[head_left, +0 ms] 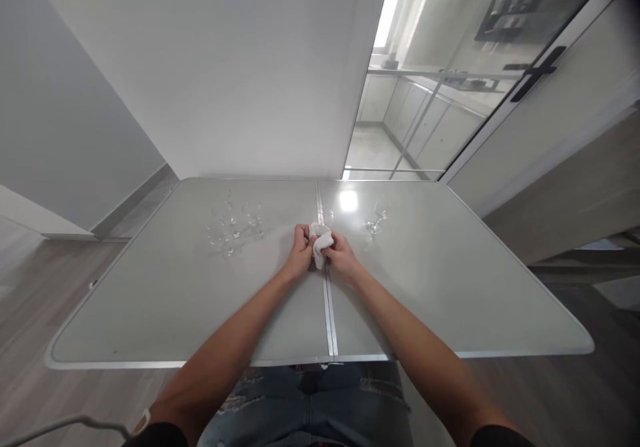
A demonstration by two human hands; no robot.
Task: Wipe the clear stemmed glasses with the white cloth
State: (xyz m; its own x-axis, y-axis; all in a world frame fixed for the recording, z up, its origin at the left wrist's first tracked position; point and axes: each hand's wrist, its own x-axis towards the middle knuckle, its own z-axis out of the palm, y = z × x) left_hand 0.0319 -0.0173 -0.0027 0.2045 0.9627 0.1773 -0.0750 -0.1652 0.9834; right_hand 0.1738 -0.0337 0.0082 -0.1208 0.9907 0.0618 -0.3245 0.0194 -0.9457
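Over the table's centre seam, both hands meet at a white cloth (323, 239) wrapped about a clear stemmed glass (326, 216). The glass's bowl shows above the cloth, while its stem and foot are hidden. My left hand (300, 254) is closed, fingers curled at the glass and the cloth's left side. With thumb and fingers together, my right hand (343, 256) pinches the cloth from the right. Several more clear stemmed glasses (232, 230) stand in a group to the left. Another stemmed glass (375, 226) is on the right, beyond my right hand.
The pale folding table (430, 300) has a metal rim and a seam down its middle. A white wall (260, 74) rises behind it. At the back right is a glass-panelled door with a black handle (539, 74). A cable (85, 420) runs by my left arm.
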